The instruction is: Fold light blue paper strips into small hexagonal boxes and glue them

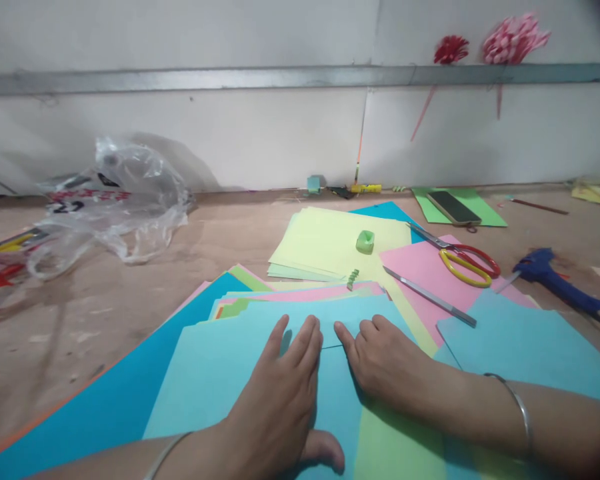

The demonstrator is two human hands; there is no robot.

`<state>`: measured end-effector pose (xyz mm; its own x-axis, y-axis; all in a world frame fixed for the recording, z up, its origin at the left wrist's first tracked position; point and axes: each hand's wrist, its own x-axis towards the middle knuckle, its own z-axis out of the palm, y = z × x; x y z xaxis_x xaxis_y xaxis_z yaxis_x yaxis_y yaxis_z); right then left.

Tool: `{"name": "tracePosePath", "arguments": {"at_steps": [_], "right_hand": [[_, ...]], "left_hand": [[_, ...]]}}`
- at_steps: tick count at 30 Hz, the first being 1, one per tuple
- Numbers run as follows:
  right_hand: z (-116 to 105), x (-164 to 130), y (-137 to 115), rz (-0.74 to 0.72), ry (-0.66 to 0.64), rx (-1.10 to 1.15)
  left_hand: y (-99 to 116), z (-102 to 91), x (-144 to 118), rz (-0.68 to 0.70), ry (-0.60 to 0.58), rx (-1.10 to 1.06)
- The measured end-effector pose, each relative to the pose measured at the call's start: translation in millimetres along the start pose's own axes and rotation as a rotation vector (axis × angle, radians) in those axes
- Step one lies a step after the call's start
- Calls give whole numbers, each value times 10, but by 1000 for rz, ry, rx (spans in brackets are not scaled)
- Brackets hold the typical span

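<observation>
A light blue sheet of paper (210,367) lies on top of a pile of coloured sheets before me. My left hand (285,387) rests flat on it, fingers stretched out and thumb spread toward me. To the right, my right hand (385,360) is closed at the same paper, its fingers curled and one digit pointing left onto the surface. Between the two hands a short dark paper edge shows, as of a fold or an overlapping sheet. Part of the paper is hidden under both hands. A small green curled paper strip (353,279) lies just beyond them.
Scissors (465,260) with red and yellow handles, a slim grey cutter (430,297) and a blue glue gun (555,280) lie at right. Behind are a folded green paper piece (365,241) and a phone (453,207). A clear plastic bag (120,200) sits at left.
</observation>
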<state>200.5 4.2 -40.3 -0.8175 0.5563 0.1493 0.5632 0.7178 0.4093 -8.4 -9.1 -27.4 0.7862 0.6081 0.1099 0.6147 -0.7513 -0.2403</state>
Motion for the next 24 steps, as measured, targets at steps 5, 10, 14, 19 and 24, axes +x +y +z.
{"name": "tracePosePath", "arguments": {"at_steps": [5, 10, 14, 19, 24], "right_hand": [[1, 0, 0, -10, -28, 0], [7, -1, -6, 9, -29, 4], [24, -6, 9, 10, -1, 11], [31, -2, 49, 30, 80, 33], [11, 26, 114, 91, 208, 78]], "left_hand": [[13, -39, -72, -87, -25, 73], [30, -116, -86, -135, 21, 126], [-49, -101, 31, -181, 132, 118], [-139, 3, 159, -199, 141, 79], [-136, 60, 179, -180, 56, 28]]}}
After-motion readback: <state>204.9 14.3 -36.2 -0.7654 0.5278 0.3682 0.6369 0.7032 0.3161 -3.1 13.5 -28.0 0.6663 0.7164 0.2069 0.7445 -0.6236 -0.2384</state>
